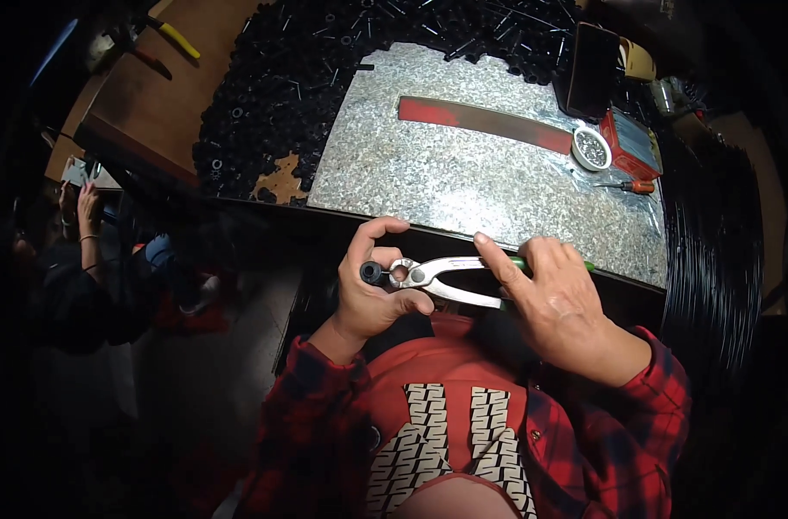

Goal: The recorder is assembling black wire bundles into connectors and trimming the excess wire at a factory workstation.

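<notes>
In front of my chest, just off the table's front edge, my left hand (368,290) curls round a small black tubular part (371,273) with a round hole in its end. Green-handled pincers (453,266) are gripped in my right hand (556,294), with its index finger laid along the upper handle. The rounded silver jaws sit right beside the black part, between the left thumb and fingers. A thin piece seems to run from the part to the jaws; whether they bite on it I cannot tell.
A speckled table top (394,173) carries a long red-brown strip (485,126), a white cup of small metal pieces (591,150), an orange-handled screwdriver (638,186) and a red box (629,143). Black parts (281,95) heap beyond. Black rods (714,251) lie right; another person's hand (88,208) shows left.
</notes>
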Demonstrator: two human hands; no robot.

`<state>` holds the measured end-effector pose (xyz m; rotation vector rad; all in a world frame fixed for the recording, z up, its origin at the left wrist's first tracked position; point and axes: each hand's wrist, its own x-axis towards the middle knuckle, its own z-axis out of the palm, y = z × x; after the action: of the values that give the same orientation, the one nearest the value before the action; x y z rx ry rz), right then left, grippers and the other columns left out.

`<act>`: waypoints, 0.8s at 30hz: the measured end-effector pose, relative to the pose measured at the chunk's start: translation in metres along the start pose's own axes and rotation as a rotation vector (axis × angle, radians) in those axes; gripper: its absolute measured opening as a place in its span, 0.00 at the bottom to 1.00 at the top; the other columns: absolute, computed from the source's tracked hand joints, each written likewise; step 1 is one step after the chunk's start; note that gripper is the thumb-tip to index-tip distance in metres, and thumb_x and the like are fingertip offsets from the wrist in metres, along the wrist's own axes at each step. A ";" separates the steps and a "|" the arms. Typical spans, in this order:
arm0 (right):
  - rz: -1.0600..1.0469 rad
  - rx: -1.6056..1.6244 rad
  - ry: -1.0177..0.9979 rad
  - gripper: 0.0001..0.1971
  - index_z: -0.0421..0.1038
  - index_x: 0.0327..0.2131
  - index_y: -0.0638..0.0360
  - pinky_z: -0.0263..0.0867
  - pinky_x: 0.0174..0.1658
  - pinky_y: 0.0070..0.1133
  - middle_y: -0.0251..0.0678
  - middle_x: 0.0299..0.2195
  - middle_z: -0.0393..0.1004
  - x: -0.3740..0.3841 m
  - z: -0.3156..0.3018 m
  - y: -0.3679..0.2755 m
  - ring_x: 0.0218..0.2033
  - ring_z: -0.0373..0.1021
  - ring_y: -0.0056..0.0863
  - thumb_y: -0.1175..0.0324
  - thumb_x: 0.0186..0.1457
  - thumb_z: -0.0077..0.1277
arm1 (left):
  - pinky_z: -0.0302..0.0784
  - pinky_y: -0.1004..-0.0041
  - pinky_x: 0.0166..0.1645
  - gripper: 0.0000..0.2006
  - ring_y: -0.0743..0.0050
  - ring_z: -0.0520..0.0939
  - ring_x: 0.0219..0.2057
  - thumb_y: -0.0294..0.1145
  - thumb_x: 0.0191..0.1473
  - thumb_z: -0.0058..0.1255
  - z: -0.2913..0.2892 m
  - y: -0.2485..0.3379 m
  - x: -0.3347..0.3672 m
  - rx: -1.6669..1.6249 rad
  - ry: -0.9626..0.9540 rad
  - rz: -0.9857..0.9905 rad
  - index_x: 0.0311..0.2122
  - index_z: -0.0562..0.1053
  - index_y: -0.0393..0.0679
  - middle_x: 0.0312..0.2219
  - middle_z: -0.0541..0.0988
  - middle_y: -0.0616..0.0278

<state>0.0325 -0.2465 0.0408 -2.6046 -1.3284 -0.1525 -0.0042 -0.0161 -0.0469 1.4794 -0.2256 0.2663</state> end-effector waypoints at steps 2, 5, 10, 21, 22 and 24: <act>-0.031 -0.014 0.017 0.32 0.60 0.57 0.56 0.59 0.30 0.28 0.37 0.25 0.58 -0.006 0.001 0.004 0.26 0.61 0.32 0.76 0.44 0.50 | 0.56 0.90 0.23 0.44 0.95 0.68 0.19 0.44 0.28 0.72 -0.004 -0.003 -0.003 -0.075 0.020 -0.080 0.50 0.60 0.37 0.16 0.72 0.74; -0.053 -0.027 0.007 0.31 0.62 0.57 0.53 0.59 0.27 0.27 0.36 0.24 0.58 -0.011 -0.003 0.001 0.24 0.60 0.30 0.75 0.44 0.51 | 0.54 0.90 0.22 0.46 0.96 0.66 0.17 0.45 0.26 0.73 -0.007 -0.003 -0.003 -0.033 -0.032 -0.092 0.50 0.60 0.38 0.15 0.71 0.75; -0.054 -0.020 -0.031 0.30 0.64 0.55 0.54 0.58 0.23 0.23 0.34 0.23 0.57 -0.016 -0.009 -0.002 0.21 0.60 0.28 0.75 0.44 0.51 | 0.55 0.90 0.22 0.44 0.95 0.68 0.18 0.41 0.28 0.74 0.001 0.008 -0.001 0.008 -0.106 -0.109 0.51 0.60 0.38 0.15 0.72 0.73; -0.041 -0.147 -0.043 0.32 0.58 0.58 0.60 0.61 0.23 0.23 0.35 0.23 0.58 -0.012 0.001 -0.017 0.23 0.62 0.28 0.73 0.46 0.47 | 0.65 0.87 0.25 0.28 0.89 0.73 0.19 0.24 0.43 0.62 0.007 0.013 0.001 0.048 -0.012 -0.121 0.48 0.60 0.36 0.17 0.76 0.66; -0.038 -0.144 -0.040 0.32 0.58 0.58 0.60 0.61 0.23 0.23 0.35 0.23 0.58 -0.010 0.003 -0.018 0.23 0.62 0.28 0.73 0.46 0.47 | 0.65 0.87 0.25 0.28 0.89 0.73 0.19 0.24 0.43 0.62 0.006 0.014 0.001 0.051 -0.016 -0.122 0.48 0.60 0.36 0.17 0.76 0.66; -0.025 -0.063 -0.079 0.32 0.57 0.58 0.60 0.62 0.23 0.24 0.36 0.24 0.60 -0.007 0.005 -0.018 0.23 0.64 0.29 0.74 0.45 0.48 | 0.64 0.86 0.26 0.29 0.89 0.71 0.20 0.27 0.43 0.60 0.003 0.013 0.000 0.047 0.028 -0.179 0.49 0.59 0.36 0.19 0.75 0.65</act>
<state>0.0138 -0.2409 0.0369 -2.6724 -1.4045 -0.0980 -0.0079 -0.0184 -0.0338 1.5303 -0.0636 0.1486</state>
